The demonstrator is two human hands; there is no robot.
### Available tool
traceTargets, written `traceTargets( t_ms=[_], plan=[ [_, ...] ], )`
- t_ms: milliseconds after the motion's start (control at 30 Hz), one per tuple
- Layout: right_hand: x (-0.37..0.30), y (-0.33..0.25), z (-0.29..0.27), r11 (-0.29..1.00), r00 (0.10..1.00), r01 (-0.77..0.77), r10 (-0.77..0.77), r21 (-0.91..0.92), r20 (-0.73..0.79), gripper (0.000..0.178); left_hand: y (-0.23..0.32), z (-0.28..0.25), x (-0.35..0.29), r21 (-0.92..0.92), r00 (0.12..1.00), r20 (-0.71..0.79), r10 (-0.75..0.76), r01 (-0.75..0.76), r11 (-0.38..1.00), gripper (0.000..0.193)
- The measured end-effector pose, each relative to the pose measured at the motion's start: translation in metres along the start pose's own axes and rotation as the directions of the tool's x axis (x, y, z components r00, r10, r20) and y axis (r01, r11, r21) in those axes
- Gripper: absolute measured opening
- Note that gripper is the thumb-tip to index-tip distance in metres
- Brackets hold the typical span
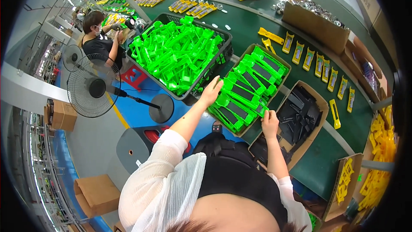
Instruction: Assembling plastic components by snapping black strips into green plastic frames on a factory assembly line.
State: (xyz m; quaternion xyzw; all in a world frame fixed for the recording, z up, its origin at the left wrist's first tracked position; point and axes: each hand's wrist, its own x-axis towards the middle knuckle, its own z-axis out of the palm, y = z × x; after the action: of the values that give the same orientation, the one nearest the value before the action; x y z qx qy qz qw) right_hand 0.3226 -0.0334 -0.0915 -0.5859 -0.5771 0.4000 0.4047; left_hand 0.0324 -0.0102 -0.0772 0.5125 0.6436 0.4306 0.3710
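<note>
A cardboard box in front of me holds rows of long green plastic frames with black strips set in them. My right hand pinches the right end of one green plastic frame lying on top of the pile. At the left side of the box, my left hand has its fingers bent around the other end of that frame; its fingertips are partly hidden. To the right stands an open carton of flat black plastic pieces, close beside my right hand.
A black crate heaped with green frames stands at the left. Yellow frames line the green table. Left of me are a floor fan and a grey stool. A co-worker sits beyond the fan.
</note>
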Motion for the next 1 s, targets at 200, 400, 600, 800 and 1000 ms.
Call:
traceTargets(
  t_ms=[200,400,600,800,1000],
  plan=[
    [-0.002,0.007,-0.004,0.992,0.989,0.128,-0.128,-0.009,-0.072,0.02,0.002,-0.003,0.009,-0.11,0.997,0.008,-0.077,0.078,0.991,0.056],
    [0.003,-0.014,0.006,1.0,1.0,0.019,-0.02,0.024,0.008,0.021,-0.013,-0.004,0.013,-0.151,0.986,0.117,-0.122,0.139,0.979,0.064],
    [0.015,-0.024,0.027,0.957,0.994,0.097,-0.105,-0.275,-0.016,0.029,0.006,-0.009,0.01,-0.217,0.97,0.181,-0.163,0.201,0.955,0.072],
    [0.039,-0.002,0.022,0.979,0.995,-0.094,0.086,-0.179,-0.052,0.034,0.014,-0.021,0.024,-0.443,0.871,0.201,-0.449,0.489,0.751,0.078],
    [0.06,0.065,0.04,0.918,0.922,-0.387,0.383,0.084,0.051,0.042,0.064,0.003,0.039,-0.211,0.855,0.343,-0.389,0.474,0.855,0.07]
  ],
)
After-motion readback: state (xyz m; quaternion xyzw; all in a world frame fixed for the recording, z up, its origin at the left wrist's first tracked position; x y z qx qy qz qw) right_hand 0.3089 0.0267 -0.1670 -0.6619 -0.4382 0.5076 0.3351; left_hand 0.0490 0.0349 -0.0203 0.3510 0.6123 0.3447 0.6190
